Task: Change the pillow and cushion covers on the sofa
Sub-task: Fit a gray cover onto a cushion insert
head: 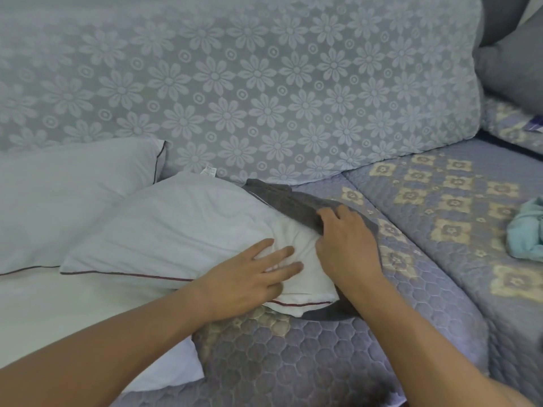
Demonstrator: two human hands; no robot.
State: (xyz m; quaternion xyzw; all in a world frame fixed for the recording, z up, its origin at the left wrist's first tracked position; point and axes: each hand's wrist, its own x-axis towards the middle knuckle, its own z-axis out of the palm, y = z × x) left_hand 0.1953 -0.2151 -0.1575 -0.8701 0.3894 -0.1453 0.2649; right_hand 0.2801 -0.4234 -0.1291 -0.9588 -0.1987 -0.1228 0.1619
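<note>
quilted sofa seat (396, 289) under floral backrest cover (264, 83). white pillow (176, 230) at centre, second white pillow (58, 201) at 9 o'clock. left hand (249, 280) flat, fingers spread, pressing pillow end. right hand (346, 245) grips grey pillow cover (293, 201) edge. teal cloth (526, 230) at 3 o'clock.

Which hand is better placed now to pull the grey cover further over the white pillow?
The right hand: it already grips the grey cover edge. The left hand lies flat on the white pillow.
</note>
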